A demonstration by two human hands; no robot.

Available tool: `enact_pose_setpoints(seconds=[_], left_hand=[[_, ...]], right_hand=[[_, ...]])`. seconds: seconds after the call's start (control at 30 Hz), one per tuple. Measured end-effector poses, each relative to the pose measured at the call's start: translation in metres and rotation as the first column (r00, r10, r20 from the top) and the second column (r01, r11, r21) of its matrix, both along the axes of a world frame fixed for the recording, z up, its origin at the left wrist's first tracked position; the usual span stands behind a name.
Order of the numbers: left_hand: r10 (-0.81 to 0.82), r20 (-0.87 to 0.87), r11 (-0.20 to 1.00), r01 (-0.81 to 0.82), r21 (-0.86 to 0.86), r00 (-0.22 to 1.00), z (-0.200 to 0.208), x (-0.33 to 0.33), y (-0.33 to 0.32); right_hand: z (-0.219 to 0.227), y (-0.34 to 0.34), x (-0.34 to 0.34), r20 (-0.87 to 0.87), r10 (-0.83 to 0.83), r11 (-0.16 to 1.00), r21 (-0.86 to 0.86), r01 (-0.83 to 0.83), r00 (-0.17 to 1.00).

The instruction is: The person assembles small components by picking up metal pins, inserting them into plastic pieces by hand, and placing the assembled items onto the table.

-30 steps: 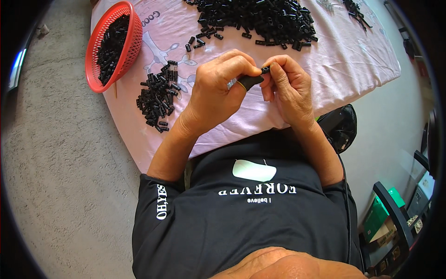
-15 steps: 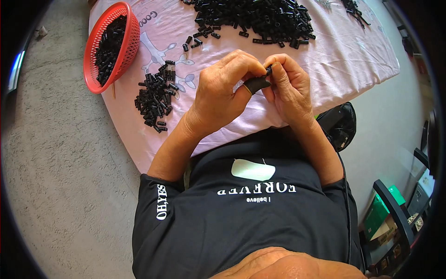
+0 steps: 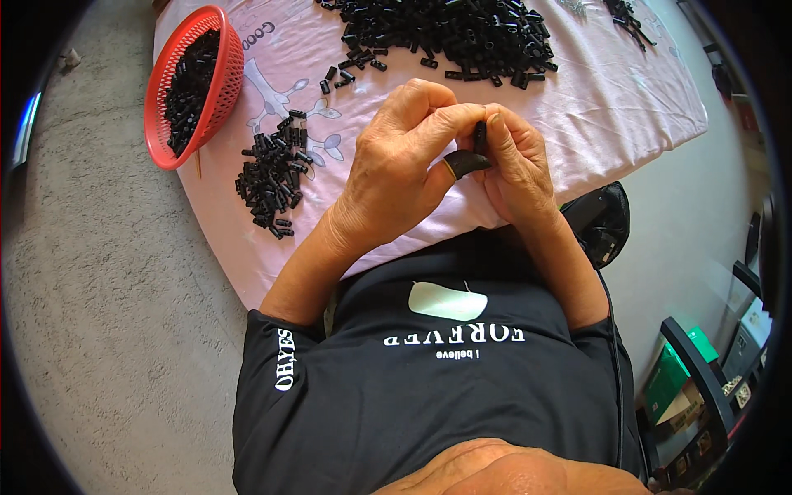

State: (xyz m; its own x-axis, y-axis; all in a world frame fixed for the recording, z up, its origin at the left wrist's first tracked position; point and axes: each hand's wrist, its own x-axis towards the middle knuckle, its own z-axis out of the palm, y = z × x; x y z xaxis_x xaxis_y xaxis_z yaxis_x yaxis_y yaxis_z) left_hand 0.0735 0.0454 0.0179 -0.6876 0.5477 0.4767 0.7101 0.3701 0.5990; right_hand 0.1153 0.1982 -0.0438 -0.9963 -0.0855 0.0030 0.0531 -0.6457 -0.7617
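Note:
Over the near part of the table, my left hand (image 3: 404, 157) and my right hand (image 3: 520, 161) meet with their fingertips almost touching. Between them a small black plastic tube (image 3: 480, 136) stands roughly upright, pinched at its upper end by my left fingers and held along its side by my right thumb and fingers. A black finger cot (image 3: 467, 163) with a yellowish rim covers my left thumb. To the left of my left wrist lies a small pile of similar black tubes (image 3: 276, 173).
A large heap of black tubes (image 3: 445, 37) covers the table's far middle. A red plastic basket (image 3: 221, 99) of black parts sits at the left edge. The pink patterned cloth (image 3: 610, 115) covers the table. Thin black pieces (image 3: 631, 21) lie far right; a black bag (image 3: 601, 223) hangs at the near right.
My left thumb with its finger cot has dropped slightly away from the fingertips. More of the small tube now shows, turned upright between my hands.

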Motion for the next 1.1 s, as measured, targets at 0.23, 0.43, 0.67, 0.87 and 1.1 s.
enact_pose_setpoints(seconds=[0.23,0.43,0.67,0.87,1.1], left_hand=[[0.022,-0.029,0.999,-0.024,-0.04,0.999,0.002,-0.001,0.0],[0.006,-0.081,0.998,-0.011,-0.067,0.997,-0.001,-0.004,-0.005],[-0.025,-0.086,0.998,0.02,-0.064,0.996,0.001,-0.007,-0.005],[0.024,-0.05,0.999,-0.025,-0.02,0.998,0.003,-0.002,-0.004],[-0.019,-0.031,0.998,0.017,-0.053,0.999,0.003,-0.002,-0.003]], right_hand=[[-0.003,0.001,0.0,-0.008,0.001,1.0,0.029,-0.001,1.0],[0.001,0.002,0.0,0.043,0.023,1.0,0.004,-0.023,0.999],[-0.001,0.009,-0.004,0.03,0.105,0.979,-0.178,-0.098,0.994],[-0.009,0.009,-0.004,0.049,0.082,0.98,-0.186,-0.071,0.995],[-0.003,0.011,-0.004,0.054,0.071,0.98,-0.188,-0.06,0.996]])
